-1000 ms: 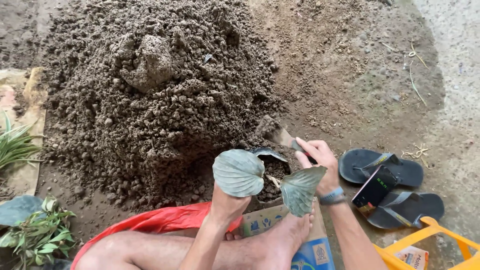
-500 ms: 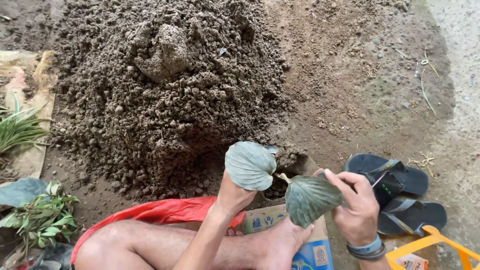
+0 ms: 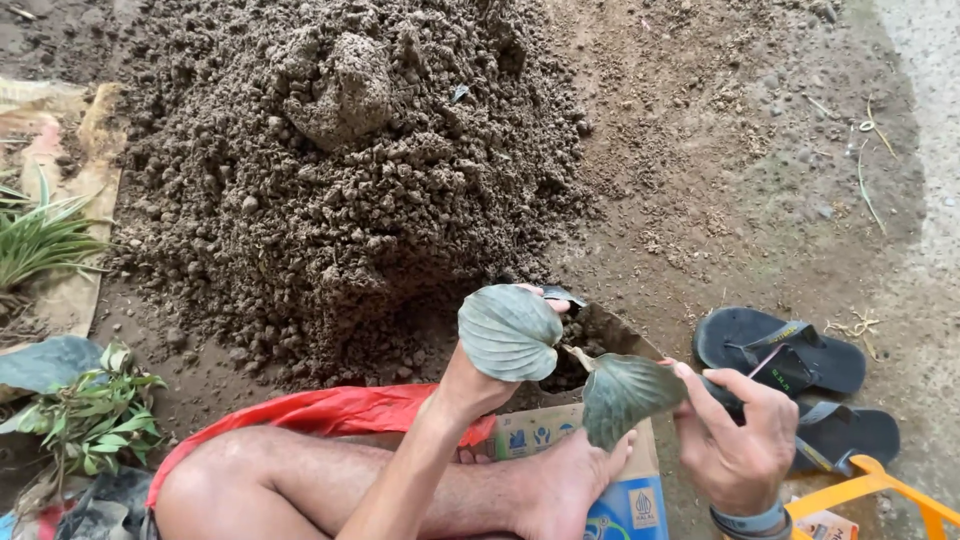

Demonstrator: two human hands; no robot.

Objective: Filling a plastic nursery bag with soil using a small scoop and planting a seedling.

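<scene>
A small plant with two broad grey-green leaves (image 3: 508,332) stands in a dark pot (image 3: 563,296) at the foot of a big heap of loose brown soil (image 3: 340,180). My left hand (image 3: 470,385) reaches under the left leaf and grips the plant at its base; the fingers are mostly hidden. My right hand (image 3: 745,440), with a band on its wrist, is closed on the dark handle of a trowel (image 3: 615,335). The trowel's soil-covered blade lies at the pot's right edge, behind the second leaf (image 3: 625,395).
My bare leg and foot (image 3: 560,480) rest on a printed cardboard box (image 3: 620,500), with red plastic sheeting (image 3: 320,415) behind. Two dark sandals (image 3: 790,355) lie right of the pot, and an orange plastic frame (image 3: 880,500) sits at bottom right. Leafy cuttings (image 3: 90,420) and a grassy plant (image 3: 40,240) lie left.
My right hand has drawn back from the soil heap toward me and to the right, bringing the trowel with it. My left hand stays on the plant.
</scene>
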